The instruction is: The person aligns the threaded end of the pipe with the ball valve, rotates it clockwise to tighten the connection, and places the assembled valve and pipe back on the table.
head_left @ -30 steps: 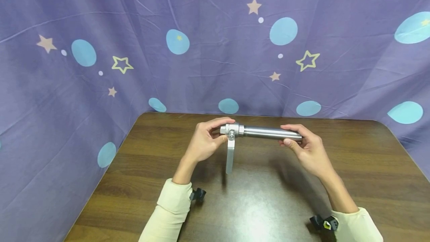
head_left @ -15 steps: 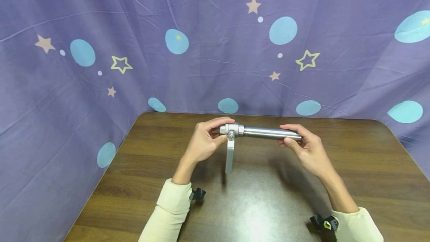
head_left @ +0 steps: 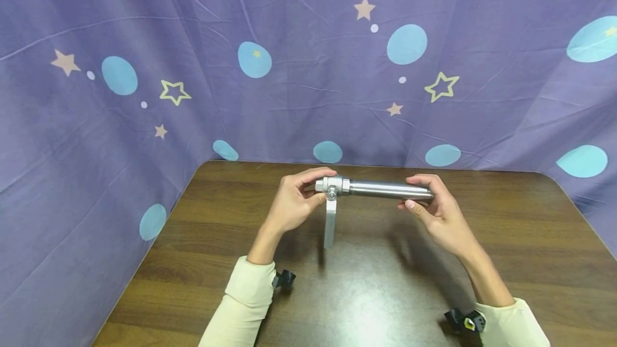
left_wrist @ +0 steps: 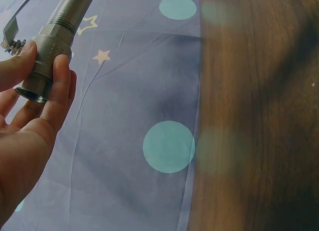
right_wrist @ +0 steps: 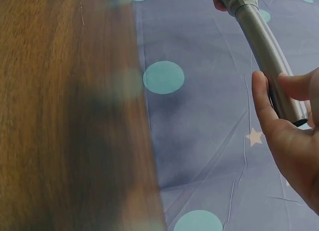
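A metal ball valve (head_left: 335, 184) with a flat lever handle (head_left: 330, 224) is held above the table by my left hand (head_left: 292, 205), thumb in front and fingers behind its body. From its right side runs a shiny metal pipe (head_left: 381, 189), joined end to end with the valve. Near the pipe's far end, my right hand (head_left: 443, 213) grips it between thumb and fingers. The left wrist view shows the valve's open end (left_wrist: 33, 94) facing the palm and threads (left_wrist: 62, 23) where the pipe meets it. In the right wrist view the pipe's free end (right_wrist: 299, 121) lies within the hand.
Below is a brown wooden table (head_left: 193, 261) with a bright reflection near the front. A purple curtain (head_left: 299, 68) with stars and blue dots hangs behind the table and along its left side. Small black devices (head_left: 284, 279) sit at both wrists.
My right hand's fingers and thumb have shifted slightly on the pipe, the index finger moving a little to the right. The left hand and the valve stay in place.
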The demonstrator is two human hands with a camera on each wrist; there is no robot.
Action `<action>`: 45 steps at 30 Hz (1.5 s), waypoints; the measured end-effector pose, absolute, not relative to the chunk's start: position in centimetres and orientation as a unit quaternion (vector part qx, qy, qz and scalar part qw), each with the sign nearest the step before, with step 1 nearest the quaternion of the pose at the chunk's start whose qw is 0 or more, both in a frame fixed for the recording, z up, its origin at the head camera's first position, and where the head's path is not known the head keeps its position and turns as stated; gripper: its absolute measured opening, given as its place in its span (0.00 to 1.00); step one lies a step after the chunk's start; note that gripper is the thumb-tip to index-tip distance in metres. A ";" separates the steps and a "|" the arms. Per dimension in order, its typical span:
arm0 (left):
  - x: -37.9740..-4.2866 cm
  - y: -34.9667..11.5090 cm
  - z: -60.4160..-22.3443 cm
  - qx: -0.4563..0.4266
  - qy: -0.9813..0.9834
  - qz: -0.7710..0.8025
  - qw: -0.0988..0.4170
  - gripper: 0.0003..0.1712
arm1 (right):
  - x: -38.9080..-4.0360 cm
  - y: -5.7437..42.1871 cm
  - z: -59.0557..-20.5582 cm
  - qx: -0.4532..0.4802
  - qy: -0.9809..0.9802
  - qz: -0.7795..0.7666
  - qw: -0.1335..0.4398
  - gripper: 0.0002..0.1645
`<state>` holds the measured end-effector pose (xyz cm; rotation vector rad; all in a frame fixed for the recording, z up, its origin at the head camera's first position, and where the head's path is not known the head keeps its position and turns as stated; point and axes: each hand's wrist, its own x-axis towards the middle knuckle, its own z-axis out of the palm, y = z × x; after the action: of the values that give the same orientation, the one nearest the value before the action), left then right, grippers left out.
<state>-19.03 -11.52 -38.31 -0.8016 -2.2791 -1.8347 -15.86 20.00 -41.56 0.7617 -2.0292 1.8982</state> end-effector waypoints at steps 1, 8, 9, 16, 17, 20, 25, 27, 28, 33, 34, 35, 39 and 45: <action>-19.0 -11.5 -38.3 -0.264 -0.750 -0.604 0.054 0.29 | -15.9 20.0 -41.6 0.260 -0.701 0.651 0.130 0.27; -19.0 -11.6 -38.2 -0.263 -0.751 -0.603 0.050 0.29 | -16.0 20.3 -41.6 0.250 -0.716 0.636 0.146 0.26; -19.0 -11.6 -38.2 -0.263 -0.751 -0.603 0.049 0.29 | -16.0 20.3 -41.6 0.250 -0.716 0.635 0.148 0.26; -19.0 -11.6 -38.1 -0.261 -0.749 -0.607 0.048 0.29 | -16.1 20.3 -41.7 0.256 -0.711 0.634 0.168 0.28; -19.0 -11.6 -38.2 -0.261 -0.749 -0.607 0.049 0.29 | -16.1 20.3 -41.7 0.255 -0.712 0.632 0.170 0.28; -19.0 -11.6 -38.1 -0.262 -0.749 -0.607 0.051 0.29 | -16.1 20.3 -41.6 0.251 -0.714 0.630 0.172 0.27; -19.0 -11.6 -38.2 -0.264 -0.749 -0.606 0.055 0.29 | -16.1 20.3 -41.6 0.243 -0.726 0.619 0.175 0.27; -19.0 -11.6 -38.3 -0.264 -0.749 -0.605 0.056 0.30 | -16.1 20.3 -41.6 0.241 -0.730 0.614 0.176 0.26; -19.0 -11.6 -38.3 -0.263 -0.749 -0.605 0.056 0.30 | -16.1 20.3 -41.6 0.241 -0.732 0.613 0.175 0.26; -19.0 -11.5 -38.2 -0.264 -0.752 -0.602 0.059 0.30 | -16.1 20.3 -41.6 0.239 -0.734 0.612 0.171 0.25; -19.0 -11.5 -38.2 -0.264 -0.752 -0.601 0.059 0.30 | -16.1 20.3 -41.7 0.240 -0.734 0.612 0.170 0.25; -19.0 -11.5 -38.1 -0.264 -0.752 -0.601 0.059 0.30 | -16.1 20.4 -41.7 0.240 -0.735 0.611 0.170 0.25; -19.0 -11.5 -38.2 -0.264 -0.751 -0.602 0.058 0.30 | -16.1 20.4 -41.7 0.242 -0.734 0.612 0.168 0.24; -19.1 -11.6 -38.2 -0.266 -0.751 -0.601 0.058 0.29 | -16.0 20.5 -41.6 0.240 -0.741 0.604 0.170 0.23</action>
<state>-19.07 -11.56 -38.23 -0.8061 -2.2765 -1.8231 -16.04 20.46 -41.63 0.6818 -2.1037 1.7161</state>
